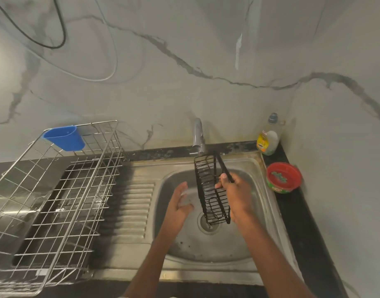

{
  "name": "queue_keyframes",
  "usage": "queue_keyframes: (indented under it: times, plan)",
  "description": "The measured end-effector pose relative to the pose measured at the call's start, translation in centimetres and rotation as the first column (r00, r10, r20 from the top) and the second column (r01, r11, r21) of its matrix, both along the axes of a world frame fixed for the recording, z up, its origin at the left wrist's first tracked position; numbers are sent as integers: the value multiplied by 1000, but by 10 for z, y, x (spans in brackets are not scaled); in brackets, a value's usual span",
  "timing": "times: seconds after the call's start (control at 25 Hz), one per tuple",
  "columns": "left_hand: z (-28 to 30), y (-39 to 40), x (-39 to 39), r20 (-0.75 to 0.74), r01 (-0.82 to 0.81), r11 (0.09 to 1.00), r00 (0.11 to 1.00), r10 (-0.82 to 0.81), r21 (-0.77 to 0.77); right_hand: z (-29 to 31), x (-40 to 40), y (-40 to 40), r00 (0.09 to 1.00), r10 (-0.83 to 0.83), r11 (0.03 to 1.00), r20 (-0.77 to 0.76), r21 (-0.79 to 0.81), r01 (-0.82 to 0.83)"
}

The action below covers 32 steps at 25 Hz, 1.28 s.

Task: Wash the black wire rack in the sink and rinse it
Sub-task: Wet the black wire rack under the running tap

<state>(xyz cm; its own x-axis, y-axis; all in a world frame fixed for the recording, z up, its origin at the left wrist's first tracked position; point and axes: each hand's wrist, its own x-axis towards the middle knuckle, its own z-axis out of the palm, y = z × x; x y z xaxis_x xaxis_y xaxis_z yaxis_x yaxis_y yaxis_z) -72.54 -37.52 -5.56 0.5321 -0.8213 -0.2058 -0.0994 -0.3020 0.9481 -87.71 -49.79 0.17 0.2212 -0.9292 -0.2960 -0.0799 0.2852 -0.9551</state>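
The black wire rack hangs on edge over the steel sink, its top end just under the tap. My right hand grips the rack's right side from behind, thumb hooked over the wires. My left hand hovers to the left of the rack with fingers spread, a short gap apart from it and holding nothing. The rack's lower end sits above the drain. Whether water runs from the tap is unclear.
A large metal dish rack with a blue plastic cup clipped on stands on the counter at left. The ribbed drainboard lies between it and the basin. A dish-soap bottle and a red tub sit at the right.
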Motion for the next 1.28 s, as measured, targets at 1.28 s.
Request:
queue_keyframes:
  times: [1.28]
  plan:
    - [2, -22, -19, 242, -51, 999, 969, 53, -14, 25, 39, 16, 962, 274, 962, 15, 6, -274]
